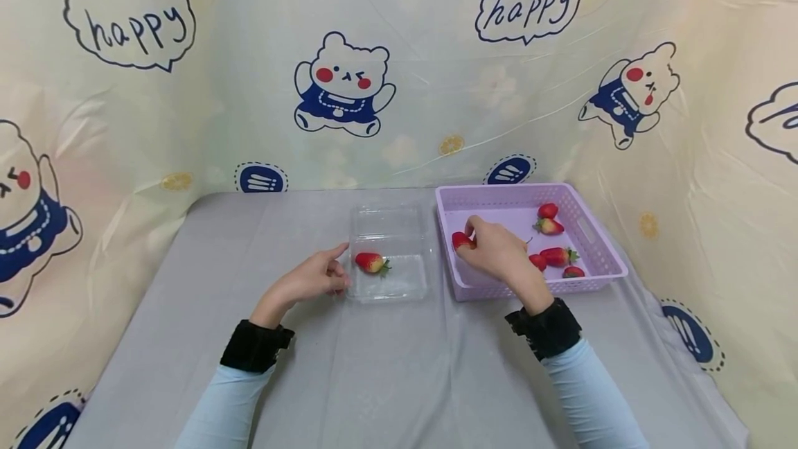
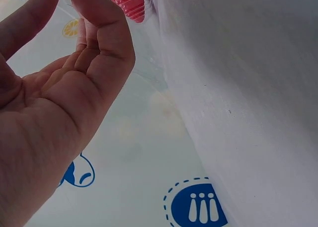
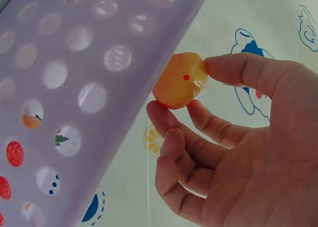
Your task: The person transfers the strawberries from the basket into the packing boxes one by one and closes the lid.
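Note:
My right hand [image 1: 499, 249] pinches a strawberry [image 1: 462, 240] between thumb and fingertips, inside the left part of a purple basket [image 1: 595, 227]. In the right wrist view this strawberry [image 3: 180, 82] shows a yellowish end with a small red spot. My left hand [image 1: 314, 276] is at the left wall of a clear plastic box [image 1: 405, 281], index finger stretched along it and the other fingers bent. In the left wrist view its fingertips [image 2: 92, 3] meet at the plastic edge. One strawberry [image 1: 370, 262] with green leaves lies inside the box, near that wall.
Several more strawberries [image 1: 556, 256] lie in the right half of the basket, whose perforated wall stands close to the right hand. The box's other compartment, or lid, [image 1: 388, 219] extends toward the back. Grey cloth [image 1: 386, 366] covers the table; a printed curtain [image 1: 430, 109] hangs behind.

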Demonstrator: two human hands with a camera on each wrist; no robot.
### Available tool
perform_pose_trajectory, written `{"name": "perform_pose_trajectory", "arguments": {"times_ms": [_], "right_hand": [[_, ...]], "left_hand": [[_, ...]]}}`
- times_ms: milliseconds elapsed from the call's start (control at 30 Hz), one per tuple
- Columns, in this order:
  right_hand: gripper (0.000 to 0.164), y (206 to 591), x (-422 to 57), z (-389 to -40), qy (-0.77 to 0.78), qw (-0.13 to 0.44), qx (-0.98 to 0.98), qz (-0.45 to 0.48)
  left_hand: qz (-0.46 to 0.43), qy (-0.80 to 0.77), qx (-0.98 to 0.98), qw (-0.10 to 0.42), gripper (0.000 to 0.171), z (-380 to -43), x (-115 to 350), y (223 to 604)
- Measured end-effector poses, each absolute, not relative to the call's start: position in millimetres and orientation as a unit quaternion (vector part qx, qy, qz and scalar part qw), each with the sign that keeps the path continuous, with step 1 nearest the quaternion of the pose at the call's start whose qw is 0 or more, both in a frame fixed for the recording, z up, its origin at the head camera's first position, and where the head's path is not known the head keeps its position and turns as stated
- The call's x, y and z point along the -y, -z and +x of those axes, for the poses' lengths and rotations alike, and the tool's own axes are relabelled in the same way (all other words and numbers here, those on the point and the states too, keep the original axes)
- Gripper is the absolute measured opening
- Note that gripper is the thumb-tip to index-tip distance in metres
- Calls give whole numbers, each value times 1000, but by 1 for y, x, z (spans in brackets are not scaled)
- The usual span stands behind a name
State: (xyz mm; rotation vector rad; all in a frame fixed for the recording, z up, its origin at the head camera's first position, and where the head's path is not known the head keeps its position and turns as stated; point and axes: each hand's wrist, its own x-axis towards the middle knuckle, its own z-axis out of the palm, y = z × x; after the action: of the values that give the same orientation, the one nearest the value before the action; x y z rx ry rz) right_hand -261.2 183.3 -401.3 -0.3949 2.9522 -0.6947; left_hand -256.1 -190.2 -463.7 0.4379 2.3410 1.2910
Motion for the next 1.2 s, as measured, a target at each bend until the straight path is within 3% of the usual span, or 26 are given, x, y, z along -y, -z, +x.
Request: {"name": "perform_pose_trajectory", "arguments": {"times_ms": [500, 1200], "right_hand": [[26, 402, -163, -262, 254, 5, -952, -168], [25, 414, -127, -262, 251, 22, -942, -222]], "left_hand": [[154, -465, -845, 215, 82, -256, 190, 463], [154, -466, -844, 216, 82, -256, 190, 464]]}}
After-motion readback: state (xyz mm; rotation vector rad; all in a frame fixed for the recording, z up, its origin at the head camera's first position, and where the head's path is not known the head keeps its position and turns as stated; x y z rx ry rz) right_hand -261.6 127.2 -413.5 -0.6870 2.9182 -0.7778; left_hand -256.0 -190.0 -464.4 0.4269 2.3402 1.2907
